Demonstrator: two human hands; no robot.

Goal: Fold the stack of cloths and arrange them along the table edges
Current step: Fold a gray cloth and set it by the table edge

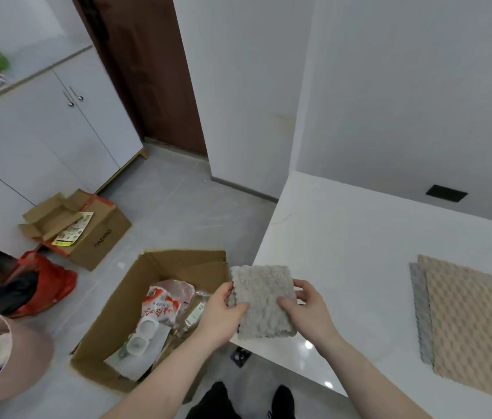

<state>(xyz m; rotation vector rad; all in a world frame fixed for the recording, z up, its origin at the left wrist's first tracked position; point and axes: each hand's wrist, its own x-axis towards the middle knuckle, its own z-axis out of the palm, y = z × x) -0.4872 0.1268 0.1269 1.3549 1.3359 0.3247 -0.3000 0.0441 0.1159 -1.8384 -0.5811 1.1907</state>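
**Folded cloth held at the bench corner**

The fuzzy grey folded cloth [263, 300] sits between both hands over the bench's [344, 237] near-left corner. The left hand [223, 316] grips its left edge, thumb on top; the right hand [308, 309] grips the right edge. Well to the right, a beige cloth [474, 328] lies over a grey cloth [420, 309].

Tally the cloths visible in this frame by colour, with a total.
Fluffy grey-beige cloth, folded, held by left hand and right hand over the table corner: 1
Beige patterned cloth, flat on the table: 1
Grey cloth, showing from under the beige one: 1
Total: 3
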